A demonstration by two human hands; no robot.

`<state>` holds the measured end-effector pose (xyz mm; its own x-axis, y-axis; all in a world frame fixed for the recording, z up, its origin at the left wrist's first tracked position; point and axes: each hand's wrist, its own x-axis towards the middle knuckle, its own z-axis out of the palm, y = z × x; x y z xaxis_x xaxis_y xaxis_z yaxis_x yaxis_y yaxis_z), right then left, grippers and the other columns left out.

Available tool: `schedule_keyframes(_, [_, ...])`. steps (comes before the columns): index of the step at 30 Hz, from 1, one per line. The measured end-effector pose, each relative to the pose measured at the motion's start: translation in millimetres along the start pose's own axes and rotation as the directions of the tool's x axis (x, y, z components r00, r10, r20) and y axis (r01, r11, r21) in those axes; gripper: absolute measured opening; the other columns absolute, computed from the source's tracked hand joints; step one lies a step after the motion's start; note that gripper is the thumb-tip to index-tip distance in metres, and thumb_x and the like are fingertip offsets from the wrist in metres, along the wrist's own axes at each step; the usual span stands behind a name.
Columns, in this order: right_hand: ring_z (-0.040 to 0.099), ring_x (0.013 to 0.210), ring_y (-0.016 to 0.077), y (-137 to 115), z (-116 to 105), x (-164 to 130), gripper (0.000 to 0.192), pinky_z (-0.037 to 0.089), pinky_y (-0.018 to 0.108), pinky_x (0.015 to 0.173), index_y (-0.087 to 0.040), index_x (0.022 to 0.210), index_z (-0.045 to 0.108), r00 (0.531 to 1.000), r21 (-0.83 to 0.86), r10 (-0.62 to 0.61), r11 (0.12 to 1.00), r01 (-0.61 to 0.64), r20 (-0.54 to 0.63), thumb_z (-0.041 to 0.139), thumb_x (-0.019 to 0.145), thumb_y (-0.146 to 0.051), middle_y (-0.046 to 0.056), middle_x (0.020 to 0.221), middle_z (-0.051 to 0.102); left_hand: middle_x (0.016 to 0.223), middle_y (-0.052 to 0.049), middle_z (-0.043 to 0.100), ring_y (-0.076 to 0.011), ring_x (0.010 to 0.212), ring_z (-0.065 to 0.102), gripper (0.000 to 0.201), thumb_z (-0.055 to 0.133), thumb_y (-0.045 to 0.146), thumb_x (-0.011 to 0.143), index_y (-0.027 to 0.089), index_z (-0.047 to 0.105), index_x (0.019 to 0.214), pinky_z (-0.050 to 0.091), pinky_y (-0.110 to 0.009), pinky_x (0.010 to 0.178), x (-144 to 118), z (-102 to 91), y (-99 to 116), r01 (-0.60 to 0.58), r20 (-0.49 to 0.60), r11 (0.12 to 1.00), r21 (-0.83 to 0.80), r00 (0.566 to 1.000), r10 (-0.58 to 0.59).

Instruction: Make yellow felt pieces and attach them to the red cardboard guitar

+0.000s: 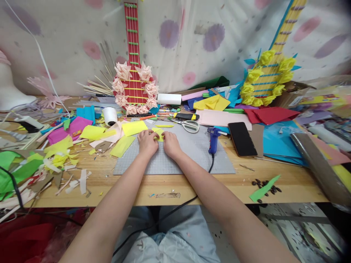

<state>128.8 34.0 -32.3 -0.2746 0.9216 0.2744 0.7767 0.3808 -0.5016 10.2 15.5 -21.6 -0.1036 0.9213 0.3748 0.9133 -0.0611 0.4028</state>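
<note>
A small piece of yellow paper (158,134) is between my two hands, over the grey cutting mat (175,164). My left hand (148,142) has its fingers curled on the paper's left side. From the right, my right hand (172,144) pinches the paper's edge, with the fingertips partly hidden. Several yellow paper sheets (134,128) lie to the left of my hands. A thin yellow strip (164,126) rests just beyond them. Scissors with pale handles (190,126) lie behind my right hand, and a blue hot glue gun (213,140) is on the mat further right.
A black phone (242,138) lies to the right of the mat. Paper scraps (60,157) cover the left of the table. At the back stand a red paper guitar (133,47) with pink flowers and a yellow one (274,69). The glue gun's cord (189,201) crosses the table's front edge.
</note>
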Motion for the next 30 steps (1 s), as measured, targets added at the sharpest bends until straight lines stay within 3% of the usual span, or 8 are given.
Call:
schedule_keyframes(4, [0.048, 0.087, 0.0201, 0.4, -1.2, 0.3, 0.029, 0.037, 0.035, 0.082, -0.015, 0.098, 0.051, 1.000, 0.066, 0.009, 0.998, -0.007, -0.027, 0.036, 0.075, -0.005, 0.009, 0.091, 0.058, 0.103, -0.005, 0.057, -0.0220, 0.103, 0.047, 0.034, 0.045, 0.006, 0.065, 0.021, 0.056, 0.094, 0.036, -0.038, 0.093, 0.9, -3.3, -1.2, -0.001, -0.011, 0.996, -0.091, 1.000, 0.000])
schedule_keyframes(9, [0.052, 0.074, 0.0154, 8.7, -6.7, 3.4, 0.025, 0.041, 0.030, 0.073, -0.019, 0.095, 0.050, 0.989, 0.337, 0.129, 0.936, -0.098, -0.069, 0.042, 0.072, -0.013, 0.001, 0.077, 0.058, 0.109, -0.007, 0.057, -0.0209, 0.105, 0.049, 0.046, 0.041, 0.003, 0.063, 0.017, 0.050, 0.106, 0.038, -0.035, 0.094, 8.2, -10.2, -14.1, -0.040, -0.019, 0.995, -0.094, 0.999, 0.039])
schedule_keyframes(12, [0.052, 0.068, 0.0131, 15.5, -11.5, 6.0, 0.023, 0.042, 0.028, 0.070, -0.020, 0.092, 0.050, 0.967, 0.465, 0.236, 0.869, -0.167, -0.093, 0.044, 0.070, -0.016, -0.001, 0.075, 0.057, 0.116, -0.007, 0.056, -0.0216, 0.109, 0.048, 0.053, 0.041, 0.004, 0.063, 0.017, 0.046, 0.115, 0.036, -0.035, 0.096, 15.6, -15.7, -27.3, -0.161, 0.070, 0.987, -0.027, 0.984, 0.162])
schedule_keyframes(16, [0.053, 0.066, 0.0125, 21.5, -14.9, 9.3, 0.020, 0.042, 0.027, 0.069, -0.019, 0.087, 0.050, 0.950, 0.536, 0.286, 0.826, -0.177, -0.127, 0.045, 0.068, -0.017, -0.001, 0.074, 0.057, 0.114, -0.006, 0.058, -0.0222, 0.105, 0.051, 0.053, 0.041, 0.007, 0.067, 0.017, 0.045, 0.119, 0.039, -0.035, 0.092, 22.6, -22.8, -38.8, -0.288, 0.240, 0.957, 0.038, 0.932, 0.271])
schedule_keyframes(21, [0.053, 0.067, 0.0127, 22.5, -15.5, 11.6, 0.019, 0.043, 0.027, 0.068, -0.019, 0.086, 0.050, 0.940, 0.543, 0.305, 0.821, -0.177, -0.155, 0.045, 0.068, -0.018, 0.001, 0.075, 0.057, 0.103, -0.008, 0.061, -0.0220, 0.099, 0.053, 0.044, 0.040, 0.013, 0.075, 0.016, 0.046, 0.118, 0.039, -0.034, 0.087, 21.4, -28.0, -34.0, -0.327, 0.260, 0.935, 0.139, 0.923, 0.284])
schedule_keyframes(24, [0.052, 0.066, 0.0123, 23.3, -18.2, 11.2, 0.020, 0.043, 0.027, 0.066, -0.018, 0.088, 0.050, 0.954, 0.502, 0.251, 0.854, -0.137, -0.166, 0.045, 0.069, -0.017, 0.001, 0.077, 0.058, 0.100, -0.009, 0.062, -0.0241, 0.096, 0.053, 0.039, 0.042, 0.019, 0.077, 0.016, 0.048, 0.116, 0.039, -0.036, 0.084, 15.1, -28.0, -27.3, -0.321, 0.238, 0.923, 0.213, 0.933, 0.270])
schedule_keyframes(30, [0.050, 0.070, 0.0117, 22.6, -28.4, 6.6, 0.031, 0.042, 0.027, 0.066, -0.019, 0.097, 0.050, 0.995, 0.324, -0.047, 0.943, 0.073, -0.088, 0.050, 0.067, -0.016, 0.001, 0.088, 0.059, 0.100, -0.010, 0.062, -0.0237, 0.097, 0.053, 0.038, 0.040, 0.015, 0.077, 0.015, 0.050, 0.114, 0.036, -0.036, 0.085, 5.1, -25.9, -21.0, -0.301, 0.168, 0.920, 0.252, 0.950, 0.265])
